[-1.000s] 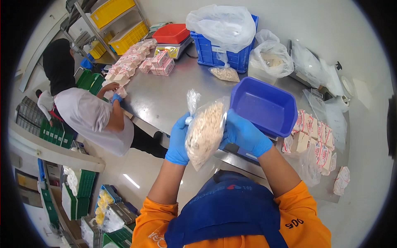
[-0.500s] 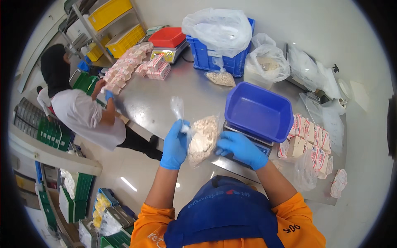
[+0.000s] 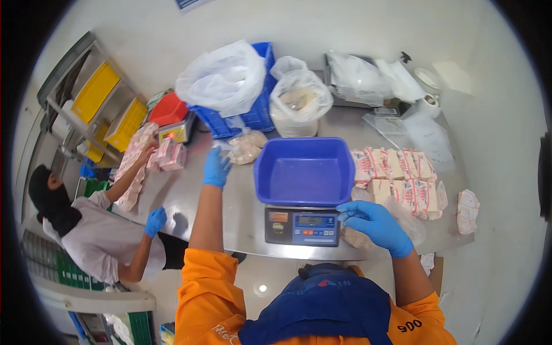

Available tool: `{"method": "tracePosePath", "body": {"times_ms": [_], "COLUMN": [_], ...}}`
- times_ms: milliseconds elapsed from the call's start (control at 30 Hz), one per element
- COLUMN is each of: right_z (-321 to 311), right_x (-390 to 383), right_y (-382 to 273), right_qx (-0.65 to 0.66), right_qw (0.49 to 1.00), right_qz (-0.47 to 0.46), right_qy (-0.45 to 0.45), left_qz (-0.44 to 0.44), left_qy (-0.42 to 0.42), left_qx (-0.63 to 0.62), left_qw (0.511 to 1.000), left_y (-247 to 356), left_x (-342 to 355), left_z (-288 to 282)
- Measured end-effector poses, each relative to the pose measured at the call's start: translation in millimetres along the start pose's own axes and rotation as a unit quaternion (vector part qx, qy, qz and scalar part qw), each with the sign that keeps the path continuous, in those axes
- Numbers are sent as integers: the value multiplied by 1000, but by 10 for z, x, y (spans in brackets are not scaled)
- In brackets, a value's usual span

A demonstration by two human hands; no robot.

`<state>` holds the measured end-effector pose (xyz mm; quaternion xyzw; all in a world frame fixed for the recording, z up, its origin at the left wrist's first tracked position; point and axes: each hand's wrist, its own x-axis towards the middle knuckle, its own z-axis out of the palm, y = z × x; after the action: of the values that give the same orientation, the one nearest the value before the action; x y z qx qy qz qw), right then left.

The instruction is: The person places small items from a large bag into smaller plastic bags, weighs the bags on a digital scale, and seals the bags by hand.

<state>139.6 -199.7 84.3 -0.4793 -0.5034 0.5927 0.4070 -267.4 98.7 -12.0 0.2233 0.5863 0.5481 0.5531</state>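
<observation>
Hands flank the blue tub (image 3: 305,172) on the scale (image 3: 303,225), packets (image 3: 397,172) beside.

Left hand (image 3: 217,168): bright blue glove, orange sleeve behind it.
Right hand (image 3: 376,225): same blue glove, same orange sleeve.
Tub (image 3: 305,171), between the hands: solid royal blue.
Scale (image 3: 303,226), just left of the right hand: grey body, blue key panel, small orange-red patch.
Filled bag (image 3: 247,147), just beyond the left hand: clear film over pale beige contents.
Packets (image 3: 398,175), beyond the right hand: white and cream with red-pink print.
Crate (image 3: 250,112), beyond the left hand: blue lattice, translucent white liner.
Table (image 3: 190,198): dull silver-grey.
Bins (image 3: 109,106), far left of the left hand: yellow.
Tray (image 3: 168,109) beside them: red.
</observation>
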Motion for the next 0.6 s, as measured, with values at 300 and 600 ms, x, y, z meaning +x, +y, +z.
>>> {"method": "tracePosePath", "body": {"times_ms": [300, 600], "right_z": [-1765, -4029], "right_x": [-395, 732], "right_y": [-10, 914], "right_qx": [-55, -235], "right_qw": [972, 904], "right_qz": [-15, 36], "right_qy": [230, 356], "left_qz": [142, 201], "left_qy": [-147, 63], "left_qx": [14, 82], "left_qw": [979, 974], "left_y": [-143, -505], "left_x": [-1183, -2608], "left_z": [46, 6]}}
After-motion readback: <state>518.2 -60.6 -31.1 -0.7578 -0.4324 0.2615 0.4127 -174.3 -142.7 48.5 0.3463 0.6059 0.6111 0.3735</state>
